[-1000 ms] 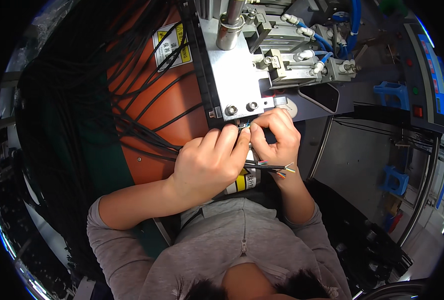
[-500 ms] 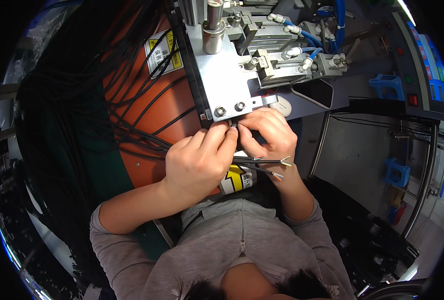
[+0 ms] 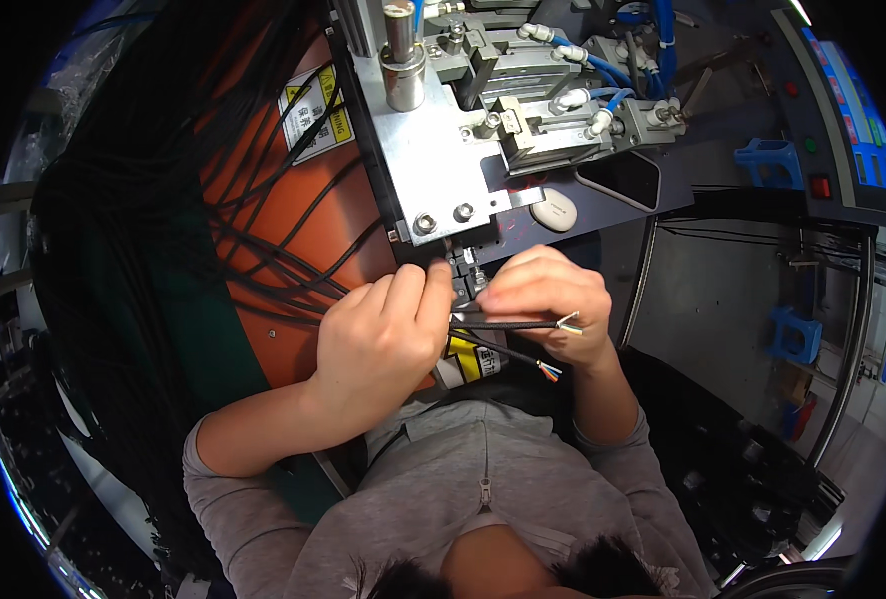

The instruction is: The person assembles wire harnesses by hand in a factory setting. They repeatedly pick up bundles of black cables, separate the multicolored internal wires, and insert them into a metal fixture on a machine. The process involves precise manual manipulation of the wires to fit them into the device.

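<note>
Head view, both hands meeting just below picture centre. Left hand (image 3: 383,334) curled, fingertips pinched at the small black fixture (image 3: 463,280) under the metal plate (image 3: 428,165), at 12 o'clock from the knuckles; what sits between those fingertips hidden, so grip contents not determinable. Right hand (image 3: 548,299) closed narrowly around thin black cables (image 3: 508,324), thumb and fingers pressed on the sheath. One cable end (image 3: 568,322) projecting at 3 o'clock from the right hand, stripped, pale strands exposed. Second stripped end (image 3: 550,371) lying at 5 o'clock from the same hand, showing coloured inner wires. Yellow-and-black labelled cylinder (image 3: 468,359) directly at 6 o'clock from the pinch point, partly covered by the left hand. Bundle of black cables (image 3: 273,250) spread over the orange surface (image 3: 293,329), at 9 to 10 o'clock from the left hand. Pneumatic assembly with blue hoses (image 3: 602,100) at 1 o'clock from the hands, well apart. White oval object (image 3: 555,210) on the dark shelf, near and at 12 o'clock from the right hand. Grey zipped garment (image 3: 463,479) at 6 o'clock.
</note>
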